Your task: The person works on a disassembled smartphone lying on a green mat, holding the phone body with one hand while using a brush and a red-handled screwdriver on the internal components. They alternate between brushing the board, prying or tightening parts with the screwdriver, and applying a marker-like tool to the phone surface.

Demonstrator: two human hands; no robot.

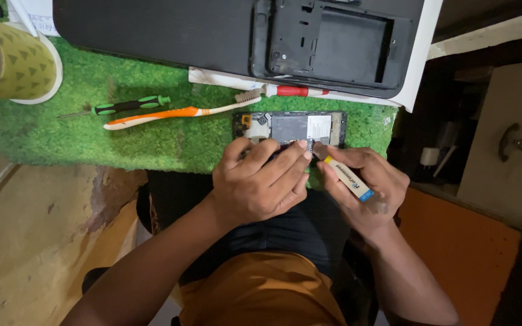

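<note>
Mustard-coloured cloth fills the bottom of my view, with dark fabric over the lap above it. Both of my bare forearms reach up from there to the edge of a green artificial-grass mat [122,130].

My left hand [261,184] rests on the near edge of an opened phone [291,128], fingers together and curled down onto it, pinning it to the mat. My right hand [367,187] sits just beside it, fingers clamped round a slim pale-yellow tool [345,176] with a blue end; its tip touches the phone's near edge, close to my left fingertips.

The phone lies flat at the mat's near right edge, back cover off, with a grey metal plate and small parts showing inside.

Further out on the mat, to the left, lie an orange-and-white toothbrush [176,115] and, just beyond it, a green-and-black screwdriver [125,107], roughly side by side. A white tube with a red band [291,91] lies past the phone.

Farthest off, a dark flat device [152,30] carries a black phone frame [327,45]. At the far left sits a roll of yellow patterned tape [16,63].
</note>
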